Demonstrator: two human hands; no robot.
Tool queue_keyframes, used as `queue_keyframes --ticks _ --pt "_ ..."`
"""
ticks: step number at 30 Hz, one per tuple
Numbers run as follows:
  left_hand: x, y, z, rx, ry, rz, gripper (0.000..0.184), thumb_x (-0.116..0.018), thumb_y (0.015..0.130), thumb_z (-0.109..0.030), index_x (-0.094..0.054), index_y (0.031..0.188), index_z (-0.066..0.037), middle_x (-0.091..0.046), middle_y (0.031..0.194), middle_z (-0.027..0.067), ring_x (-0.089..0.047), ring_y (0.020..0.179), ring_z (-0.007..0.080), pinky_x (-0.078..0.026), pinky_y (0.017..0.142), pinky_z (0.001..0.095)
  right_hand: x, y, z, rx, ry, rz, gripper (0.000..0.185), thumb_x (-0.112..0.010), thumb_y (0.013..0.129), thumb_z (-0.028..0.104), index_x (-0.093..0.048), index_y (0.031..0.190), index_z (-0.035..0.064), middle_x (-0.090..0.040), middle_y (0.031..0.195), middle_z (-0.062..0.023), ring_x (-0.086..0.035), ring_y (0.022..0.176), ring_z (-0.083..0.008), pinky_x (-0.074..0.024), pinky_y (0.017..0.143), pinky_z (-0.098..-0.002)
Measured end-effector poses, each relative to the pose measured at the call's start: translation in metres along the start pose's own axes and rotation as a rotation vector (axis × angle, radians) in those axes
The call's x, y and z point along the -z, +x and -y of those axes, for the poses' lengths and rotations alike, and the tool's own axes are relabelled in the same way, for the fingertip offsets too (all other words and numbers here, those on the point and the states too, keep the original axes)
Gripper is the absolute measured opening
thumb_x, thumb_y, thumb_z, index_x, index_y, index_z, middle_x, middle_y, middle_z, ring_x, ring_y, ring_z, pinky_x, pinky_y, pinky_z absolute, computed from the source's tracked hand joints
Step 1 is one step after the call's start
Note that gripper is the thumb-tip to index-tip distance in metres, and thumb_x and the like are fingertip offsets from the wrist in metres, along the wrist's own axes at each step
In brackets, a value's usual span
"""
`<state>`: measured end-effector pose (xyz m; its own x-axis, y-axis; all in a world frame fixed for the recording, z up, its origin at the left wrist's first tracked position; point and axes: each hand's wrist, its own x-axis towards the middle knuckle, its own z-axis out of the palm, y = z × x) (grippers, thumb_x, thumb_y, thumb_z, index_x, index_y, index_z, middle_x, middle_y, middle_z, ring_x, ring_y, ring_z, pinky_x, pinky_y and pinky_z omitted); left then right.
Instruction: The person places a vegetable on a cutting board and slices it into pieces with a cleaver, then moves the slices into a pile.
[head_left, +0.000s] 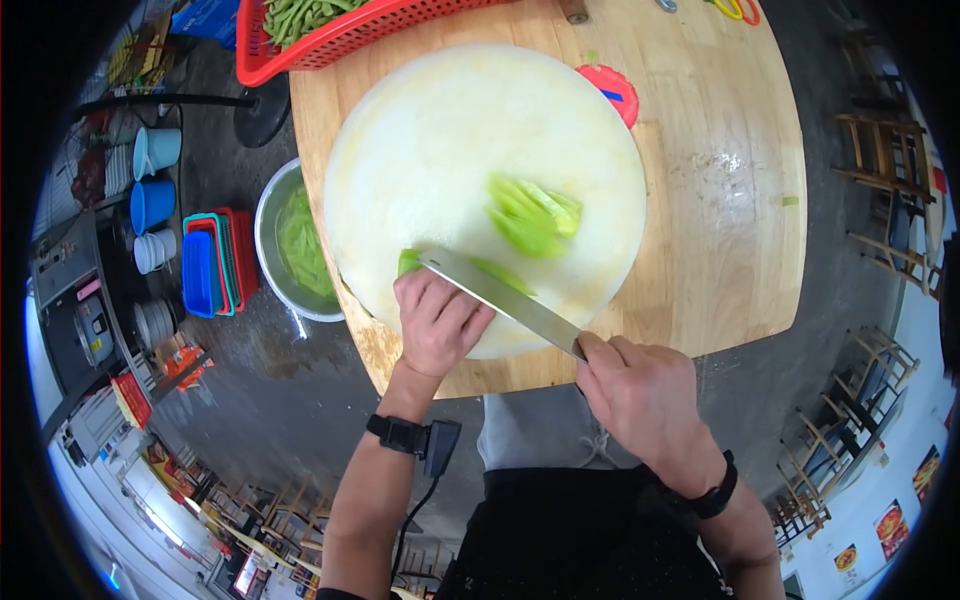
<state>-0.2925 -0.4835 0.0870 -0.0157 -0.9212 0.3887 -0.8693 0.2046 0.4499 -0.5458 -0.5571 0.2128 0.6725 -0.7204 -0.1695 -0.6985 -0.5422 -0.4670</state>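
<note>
While your left hand [440,320] curls closed over the green stalk [409,261] on the near-left part of the round cutting board [450,130], your fingers hide much of it; the stalk looks light, firm and moist, so it will probably feel slick and snap if bent, and pressing from above with tucked fingertips seems the surest hold. Your right hand [640,395] grips the knife [508,301], its blade slanting toward the board's near edge, close beside your left fingers; stiff and likely heavier, it is best held by the handle alone. Right of the board's middle lie green slices [533,217], probably limp and easily bruised. Left of the board stands a metal bowl [267,235].
</note>
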Motion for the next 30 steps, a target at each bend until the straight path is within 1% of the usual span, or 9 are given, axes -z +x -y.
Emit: queue_keyframes --ticks 8,15,24,30 --pt "-0.0006 -0.0032 0.0024 -0.012 0.021 0.011 0.031 -0.094 0.067 -0.018 -0.077 0.092 -0.011 -0.071 0.106 0.0029 -0.06 0.106 0.0295 -0.043 0.097 0.0458 -0.0014 -0.0033 -0.0012 0.027 -0.039 0.032 0.021 -0.074 0.087 0.016 -0.069 0.103 0.0051 -0.058 0.069 -0.0017 -0.063 0.053 -0.0195 -0.0501 0.05 -0.0343" --pt "0.0001 -0.0037 0.0022 0.0 0.028 0.028 0.03 -0.094 0.067 -0.02 -0.078 0.091 -0.012 -0.071 0.108 0.0034 -0.061 0.107 0.0296 -0.043 0.097 0.0466 0.0007 -0.0041 -0.0004 0.03 -0.054 0.037 0.018 -0.074 0.087 0.015 -0.067 0.101 0.0055 -0.057 0.068 -0.0014 -0.063 0.053 -0.0197 -0.0502 0.051 -0.034" --pt "0.0002 -0.0035 0.002 -0.002 0.032 0.029 0.032 -0.094 0.066 -0.023 -0.078 0.091 -0.013 -0.071 0.112 0.004 -0.06 0.107 0.03 -0.043 0.097 0.0473 -0.0006 -0.007 0.0015 0.012 -0.031 0.014 0.02 -0.074 0.087 0.015 -0.068 0.103 0.0051 -0.057 0.069 -0.0012 -0.063 0.053 -0.0186 -0.0505 0.052 -0.0337" --pt "-0.0004 -0.0029 0.0018 -0.003 0.03 0.024 0.033 -0.094 0.066 -0.024 -0.077 0.093 -0.013 -0.071 0.112 0.0035 -0.061 0.108 0.0297 -0.043 0.098 0.0468 -0.0017 -0.0082 0.0016 0.024 -0.051 0.031 0.022 -0.074 0.087 0.015 -0.068 0.105 0.0043 -0.058 0.07 -0.0015 -0.064 0.054 -0.0185 -0.0507 0.052 -0.0337"
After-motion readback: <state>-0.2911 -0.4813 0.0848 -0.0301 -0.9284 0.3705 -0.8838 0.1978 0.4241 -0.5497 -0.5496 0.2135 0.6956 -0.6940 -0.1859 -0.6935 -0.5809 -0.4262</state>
